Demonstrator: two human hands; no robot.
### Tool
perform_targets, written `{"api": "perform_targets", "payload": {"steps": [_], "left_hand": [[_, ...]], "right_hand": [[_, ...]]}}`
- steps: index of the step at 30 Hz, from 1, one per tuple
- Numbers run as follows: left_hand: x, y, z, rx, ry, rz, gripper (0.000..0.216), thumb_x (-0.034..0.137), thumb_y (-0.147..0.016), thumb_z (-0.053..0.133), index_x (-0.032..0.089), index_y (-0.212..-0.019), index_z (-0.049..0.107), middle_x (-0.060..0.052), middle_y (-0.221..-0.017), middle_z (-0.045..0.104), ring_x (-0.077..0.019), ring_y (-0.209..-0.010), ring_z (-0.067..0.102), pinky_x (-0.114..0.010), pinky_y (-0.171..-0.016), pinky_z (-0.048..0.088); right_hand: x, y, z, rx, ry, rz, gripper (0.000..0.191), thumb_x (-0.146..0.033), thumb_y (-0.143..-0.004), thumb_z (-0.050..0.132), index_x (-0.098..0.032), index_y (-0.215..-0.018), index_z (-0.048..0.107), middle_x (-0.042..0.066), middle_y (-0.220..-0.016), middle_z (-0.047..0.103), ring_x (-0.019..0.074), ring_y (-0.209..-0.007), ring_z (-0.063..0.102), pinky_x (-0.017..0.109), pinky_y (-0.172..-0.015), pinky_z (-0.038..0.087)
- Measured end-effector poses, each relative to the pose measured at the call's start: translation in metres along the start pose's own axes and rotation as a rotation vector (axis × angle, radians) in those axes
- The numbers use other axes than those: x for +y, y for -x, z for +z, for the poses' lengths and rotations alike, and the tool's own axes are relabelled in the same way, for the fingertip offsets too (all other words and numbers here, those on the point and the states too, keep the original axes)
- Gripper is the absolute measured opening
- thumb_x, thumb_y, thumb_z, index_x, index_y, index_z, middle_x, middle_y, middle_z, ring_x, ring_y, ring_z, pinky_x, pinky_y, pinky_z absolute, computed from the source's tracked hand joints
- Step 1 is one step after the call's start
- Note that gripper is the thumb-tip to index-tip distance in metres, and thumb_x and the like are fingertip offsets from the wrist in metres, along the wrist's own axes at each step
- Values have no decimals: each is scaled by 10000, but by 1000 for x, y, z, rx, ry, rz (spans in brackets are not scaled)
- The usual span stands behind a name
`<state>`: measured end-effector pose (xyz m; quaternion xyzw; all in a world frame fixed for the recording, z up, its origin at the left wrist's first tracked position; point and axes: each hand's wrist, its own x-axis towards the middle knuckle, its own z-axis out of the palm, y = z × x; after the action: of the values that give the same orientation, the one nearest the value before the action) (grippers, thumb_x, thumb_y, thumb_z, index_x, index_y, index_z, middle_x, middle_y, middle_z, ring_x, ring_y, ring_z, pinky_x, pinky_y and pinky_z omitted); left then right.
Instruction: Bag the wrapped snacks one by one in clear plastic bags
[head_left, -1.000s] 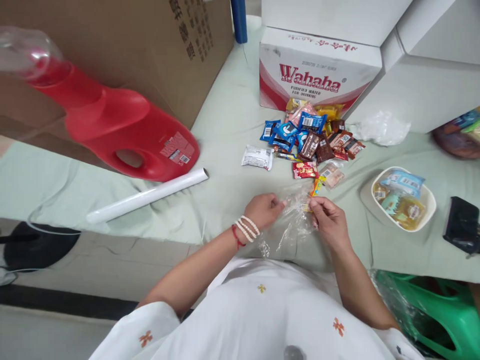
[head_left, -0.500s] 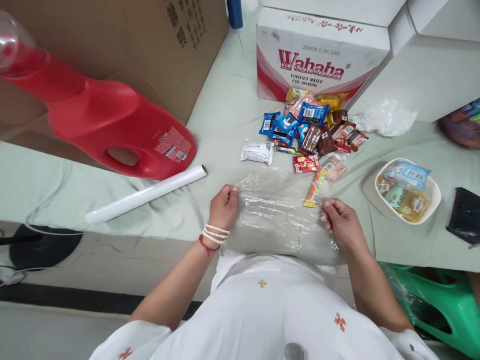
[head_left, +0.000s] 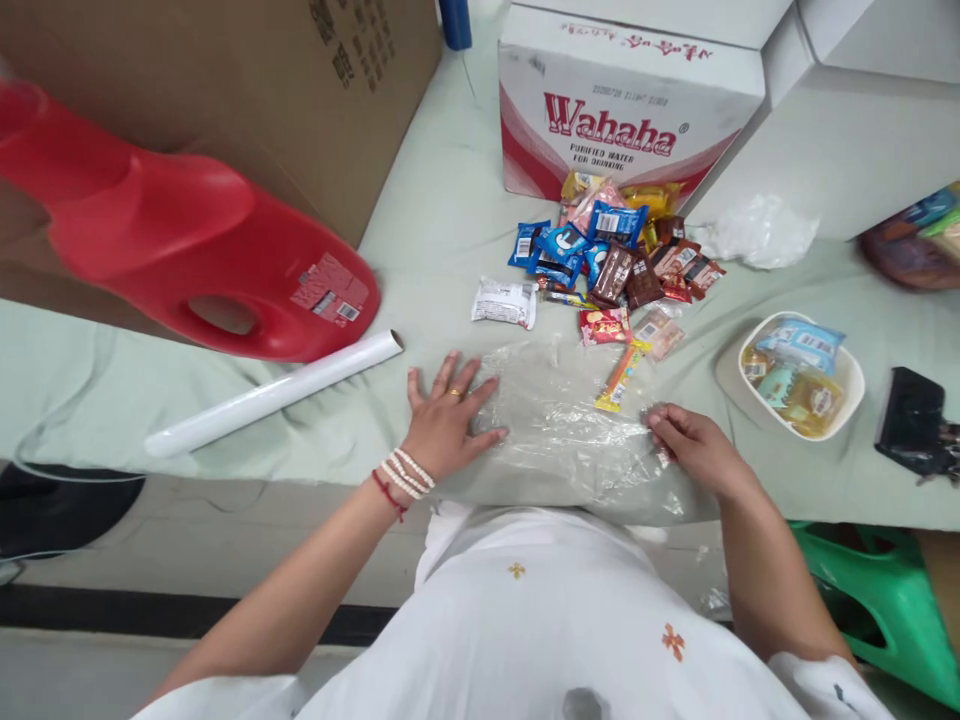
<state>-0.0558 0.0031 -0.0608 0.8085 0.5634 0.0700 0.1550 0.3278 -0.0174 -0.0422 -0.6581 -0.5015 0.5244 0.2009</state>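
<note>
A clear sheet of plastic film (head_left: 551,430) lies wrinkled on the green cloth before me. My left hand (head_left: 450,415) rests on its left edge, palm down with fingers spread. At the right edge my right hand (head_left: 690,445) pinches the film between thumb and fingers. A yellow and orange snack stick (head_left: 622,378) lies at the film's far part. Just beyond are a red packet (head_left: 604,325), a white packet (head_left: 504,303) and a pile of wrapped snacks in blue (head_left: 562,245), brown (head_left: 619,272) and yellow wrappers.
A white roll (head_left: 277,393) and a large red bottle (head_left: 225,250) lie at left by a brown carton. Behind the snacks stands a Wahaha box (head_left: 630,110). To the right are a white bowl (head_left: 840,415) of packets, a black object (head_left: 909,420) and a green stool (head_left: 870,590).
My left hand has let go of the film's edge and now lies flat with fingers spread. The film has dropped flatter, and my right hand still pinches it.
</note>
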Motion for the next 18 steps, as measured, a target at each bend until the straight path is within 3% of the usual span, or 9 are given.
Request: {"api": "perform_targets", "payload": {"steps": [2, 4, 7, 9, 11, 14, 18], "left_hand": [[-2, 2, -1, -28, -18, -33, 801, 623, -826, 670, 262, -1519, 493, -171, -1689, 277, -463, -1577, 102, -777, -1168, 38], [0, 4, -1, 5, -40, -21, 884, 631, -810, 686, 242, -1562, 433, -179, -1711, 191, -463, -1583, 54, -748, -1190, 37], [7, 5, -1, 57, -84, 94, 812, 578, -857, 666, 318, -1579, 399, -123, -1722, 181, -435, -1591, 44, -727, -1196, -70], [10, 4, -1, -10, -90, 195, 773, 563, -872, 654, 369, -1574, 393, -95, -1705, 255, -431, -1587, 95, -745, -1168, -134], [10, 3, 0, -125, -82, 256, 842, 612, -836, 673, 356, -1582, 378, -116, -1689, 293, -449, -1572, 151, -772, -1144, -147], [7, 6, 4, -233, -82, 272, 1032, 707, -728, 725, 303, -1600, 350, -170, -1696, 240, -484, -1555, 175, -794, -1140, -102], [1, 14, 7, -246, -73, 269, 1164, 777, -646, 745, 300, -1615, 312, -180, -1706, 198, -484, -1556, 167, -778, -1152, -106]], "right_hand": [[-8, -3, -17, 4, 146, -23, 531, -699, -902, 561, -193, -771, 656, 11, -637, 627, 148, -559, 529, 275, -561, 413], [-24, -12, -30, 208, 339, -97, 504, -642, -940, 526, -200, -751, 676, 36, -646, 651, 177, -597, 559, 294, -592, 408], [-57, -37, -37, 513, 544, -326, 370, -484, -972, 518, -203, -885, 741, 79, -779, 711, 225, -722, 622, 324, -671, 425], [-79, -63, -32, 504, 625, -503, 304, -381, -969, 522, -195, -979, 762, 104, -926, 734, 248, -839, 651, 339, -742, 447], [-97, -90, -22, 391, 705, -612, 267, -293, -948, 533, -188, -1026, 767, 107, -1032, 728, 255, -919, 657, 338, -775, 453], [-108, -124, -10, 293, 847, -557, 281, -247, -921, 555, -190, -1109, 756, 109, -1134, 702, 262, -936, 654, 332, -730, 446], [-99, -138, -9, 347, 936, -416, 289, -271, -936, 542, -195, -1121, 750, 122, -1174, 685, 274, -905, 649, 333, -671, 423]]}}
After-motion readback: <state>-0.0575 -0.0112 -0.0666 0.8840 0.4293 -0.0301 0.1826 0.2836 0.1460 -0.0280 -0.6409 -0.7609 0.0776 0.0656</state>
